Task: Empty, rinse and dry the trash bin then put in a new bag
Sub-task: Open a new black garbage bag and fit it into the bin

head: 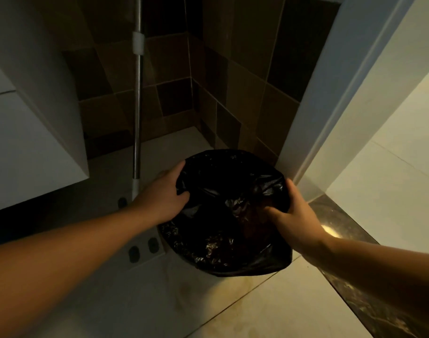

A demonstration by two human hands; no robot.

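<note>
Head view: bag [229, 215] between gripping hands.

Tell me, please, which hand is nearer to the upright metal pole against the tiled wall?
Left. The left hand grips the black plastic bag's rim just right of the metal pole; the right hand grips the far rim.

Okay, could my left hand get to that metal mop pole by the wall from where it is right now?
Probably yes, once it lets go: the left hand grips the black trash bag, and the metal mop pole stands just beyond it with nothing visible between.
</note>
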